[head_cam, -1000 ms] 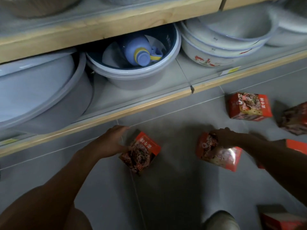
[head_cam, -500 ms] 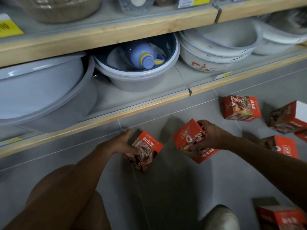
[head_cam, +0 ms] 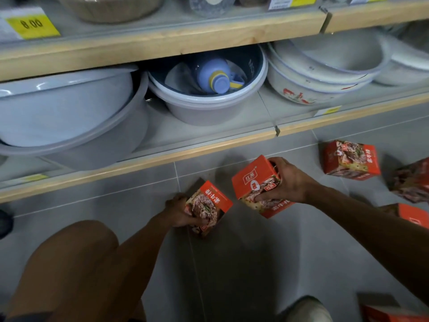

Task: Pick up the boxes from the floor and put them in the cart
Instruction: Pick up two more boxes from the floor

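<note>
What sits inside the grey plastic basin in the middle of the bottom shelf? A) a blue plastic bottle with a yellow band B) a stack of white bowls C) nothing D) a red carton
A: a blue plastic bottle with a yellow band lies on its side in the grey basin.

Printed cardboard boxes [head_cam: 256, 180], slightly glossy. Smooth matt grey tile floor [head_cam: 243, 263]. Light wood-grain shelf edge [head_cam: 162, 40], matt. Glossy smooth plastic basins [head_cam: 204, 108]; white enamel-look bowls [head_cam: 301, 89], shiny.
</note>
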Motion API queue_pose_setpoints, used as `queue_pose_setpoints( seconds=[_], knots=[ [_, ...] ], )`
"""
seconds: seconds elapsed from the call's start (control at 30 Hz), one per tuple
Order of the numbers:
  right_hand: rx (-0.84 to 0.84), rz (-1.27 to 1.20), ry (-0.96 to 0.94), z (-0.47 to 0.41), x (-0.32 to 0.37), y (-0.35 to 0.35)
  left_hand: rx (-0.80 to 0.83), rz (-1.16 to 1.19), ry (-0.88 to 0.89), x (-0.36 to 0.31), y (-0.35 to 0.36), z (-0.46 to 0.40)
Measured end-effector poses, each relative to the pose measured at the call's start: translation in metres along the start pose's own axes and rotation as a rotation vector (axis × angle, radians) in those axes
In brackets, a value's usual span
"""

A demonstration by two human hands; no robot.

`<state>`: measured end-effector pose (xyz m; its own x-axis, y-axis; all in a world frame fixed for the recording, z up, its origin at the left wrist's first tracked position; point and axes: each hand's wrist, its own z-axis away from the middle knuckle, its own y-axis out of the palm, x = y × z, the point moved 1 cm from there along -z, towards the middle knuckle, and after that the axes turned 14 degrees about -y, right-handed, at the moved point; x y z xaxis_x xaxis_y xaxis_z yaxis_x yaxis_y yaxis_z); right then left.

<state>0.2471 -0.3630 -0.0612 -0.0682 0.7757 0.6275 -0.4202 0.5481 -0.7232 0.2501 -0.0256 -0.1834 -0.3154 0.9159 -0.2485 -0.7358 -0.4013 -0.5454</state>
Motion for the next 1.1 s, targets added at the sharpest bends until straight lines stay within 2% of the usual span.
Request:
queue_pose_setpoints(
  seconds=[0.1,0.23,0.57,0.7,0.93,1.1],
  knots=[
    [-0.006,0.009,0.002,-0.003,-0.001,-0.002,0.0,0.112,0.03,-0.006,-0.002,0.011],
    [-0.037,0.014,0.006,-0.003,0.0,-0.007,-0.041,0.086,0.059,-0.011,0.001,0.021],
    [-0.133,-0.023,-0.02,-0.002,0.013,-0.021,-0.123,0.392,0.268,-0.029,-0.002,0.041],
    [-0.16,-0.017,-0.002,0.003,0.011,-0.025,-0.189,0.482,0.277,-0.039,-0.001,0.046],
    [-0.169,-0.003,0.022,0.015,-0.002,-0.025,-0.391,0.396,0.309,-0.059,0.003,0.053],
    [-0.231,-0.044,0.021,0.025,-0.013,-0.018,-0.35,0.394,0.287,-0.06,0.013,0.054]
  ],
)
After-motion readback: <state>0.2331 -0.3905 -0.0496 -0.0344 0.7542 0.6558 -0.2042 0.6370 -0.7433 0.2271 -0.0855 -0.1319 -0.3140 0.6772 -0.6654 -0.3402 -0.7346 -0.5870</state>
